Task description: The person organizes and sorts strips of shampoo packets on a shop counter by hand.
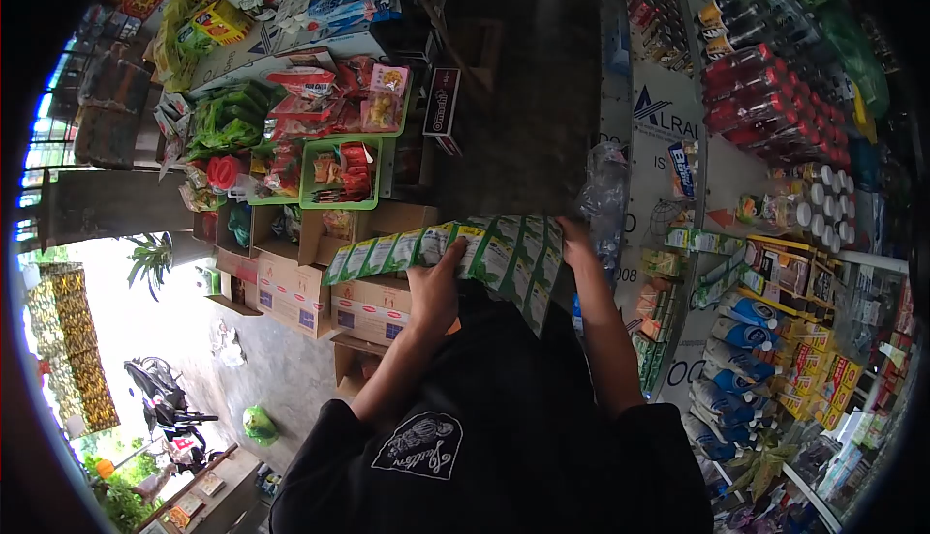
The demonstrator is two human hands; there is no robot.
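Note:
A long band of joined green and white sachets (pixel 497 248) stretches between my hands in front of my chest. My left hand (pixel 436 277) is closed on its middle part, thumb on top, while a single row runs out to the left. At the right end, my right hand (pixel 573 237) grips the edge of the wider, hanging part; its fingertips are partly hidden behind the sachets. The lower end of the strips drops against my black shirt (pixel 523 418).
Cardboard boxes (pixel 291 292) stand left of my hands, below green baskets (pixel 379 174) of packets. A dark Omachi box (pixel 441 103) lies beyond. On the right are red-capped bottles (pixel 765 98), blue pouches (pixel 741 340) and a clear plastic bag (pixel 605 185).

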